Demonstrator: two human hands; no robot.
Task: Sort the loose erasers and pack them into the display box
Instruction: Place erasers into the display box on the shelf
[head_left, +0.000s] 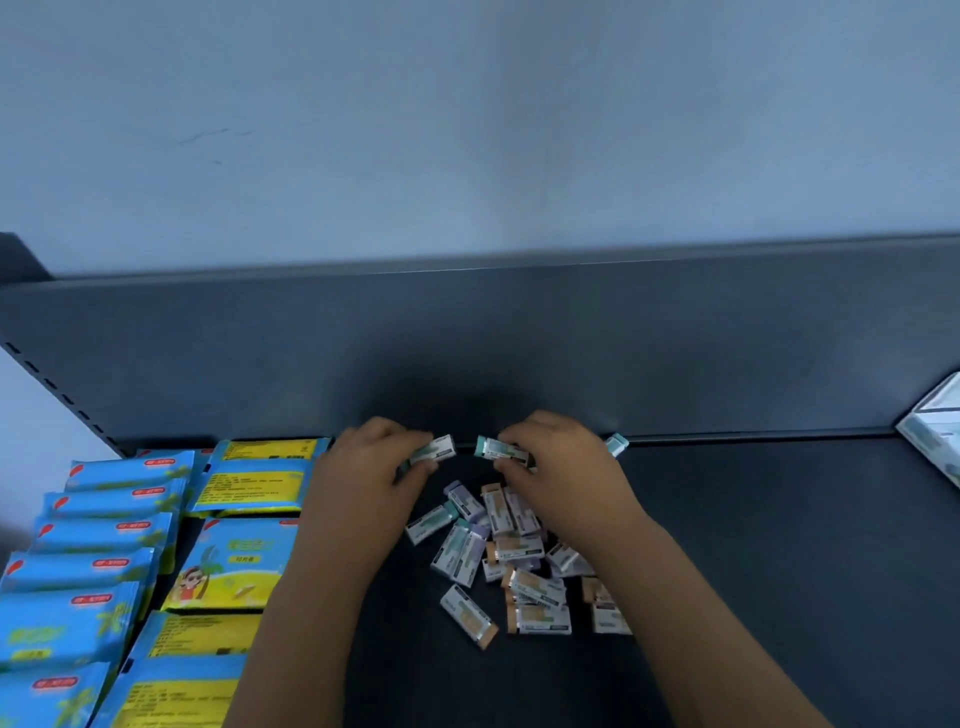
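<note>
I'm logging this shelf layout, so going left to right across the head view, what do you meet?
Blue packets → yellow packets → left hand → left-held eraser → right-held eraser → right hand → teal-tipped eraser → white box at the edge.

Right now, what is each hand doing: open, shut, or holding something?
Left hand: fingers curled round a white-sleeved eraser.
Right hand: pinches a green-ended eraser.

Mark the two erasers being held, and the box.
Left eraser (439, 451): head view, white sleeve.
Right eraser (503, 451): head view, sleeve beside green end.
Box (935, 410): head view, white face near its corner.
</note>
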